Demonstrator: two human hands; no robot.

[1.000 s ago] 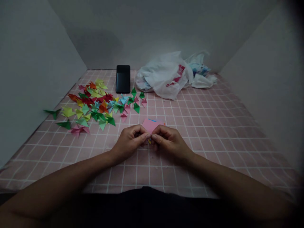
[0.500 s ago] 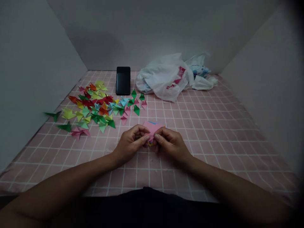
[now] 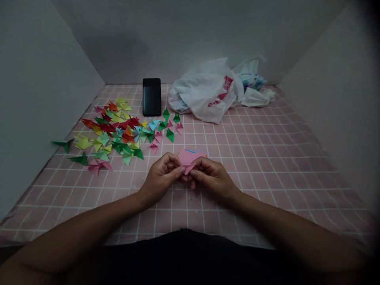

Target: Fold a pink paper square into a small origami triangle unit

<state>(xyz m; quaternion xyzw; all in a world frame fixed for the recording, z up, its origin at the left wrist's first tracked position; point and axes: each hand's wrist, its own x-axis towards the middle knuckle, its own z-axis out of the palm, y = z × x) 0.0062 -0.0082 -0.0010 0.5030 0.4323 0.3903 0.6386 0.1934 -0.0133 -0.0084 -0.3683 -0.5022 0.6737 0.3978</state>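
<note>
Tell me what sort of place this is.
Probably an indoor craft table: a checked tablecloth covers it, colorful folded paper pieces lie spread over it, and the left hand and right hand hold a small pink paper.

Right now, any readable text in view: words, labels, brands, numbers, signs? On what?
None legible.
White bag: red print, too blurred to read.
Bag with blue marks: too blurred to tell whether they're text.
Phone: no text visible.
Held pink paper: no text visible.
</note>
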